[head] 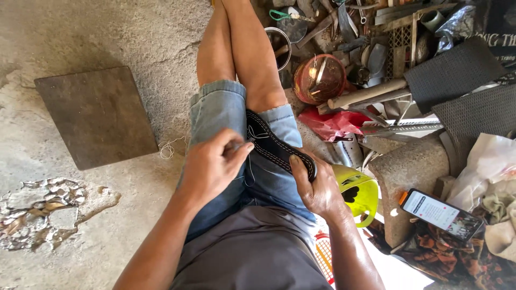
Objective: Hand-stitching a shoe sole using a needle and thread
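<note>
Right hand grips the black stitched sole; left hand pinches white thread.

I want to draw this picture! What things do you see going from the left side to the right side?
Brown square board → left hand pinching thread → black stitched sole on the lap → right hand gripping the sole's end → yellow plastic container → phone with a lit screen → white cloth.

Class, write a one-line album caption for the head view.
Left hand pinches thread while right hand steadies a black stitched sole across denim-clad knees.
</note>
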